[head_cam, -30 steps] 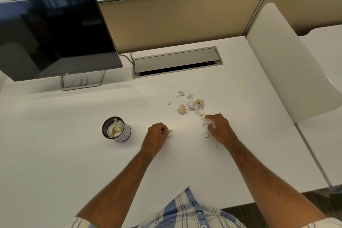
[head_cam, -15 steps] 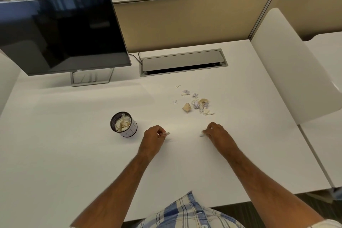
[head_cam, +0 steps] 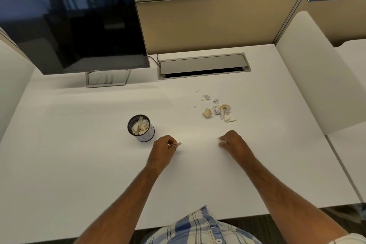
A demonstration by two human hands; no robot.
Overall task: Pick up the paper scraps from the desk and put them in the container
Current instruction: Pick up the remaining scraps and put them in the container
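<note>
Left hand [head_cam: 165,145] curled, pinching a small white scrap [head_cam: 178,144] at the fingertips, just right of the mesh container [head_cam: 141,128]. Right hand [head_cam: 230,140] curled too, with bits of white paper [head_cam: 222,139] showing at the fingers — apparently grasping scraps gathered from the near edge of the pile. Compared with a second ago: right hand withdrawn from the scrap pile [head_cam: 217,108] toward the front edge of the desk [head_cam: 79,164], now well clear of the remaining pieces; left hand hardly shifted, scrap held as before. Container upright, left of desk centre, already holding crumpled paper, near the left hand. Pile lying toward the back of the desk, in front of the cable tray [head_cam: 204,65], with a few stray flecks at its far-left margin. Meaning for the task — both hands loaded, deposit step pending, likely left hand first given its closeness to the rim. Further trips to the pile required afterwards. Monitor [head_cam: 73,33] at the back-left corner, not involved.
</note>
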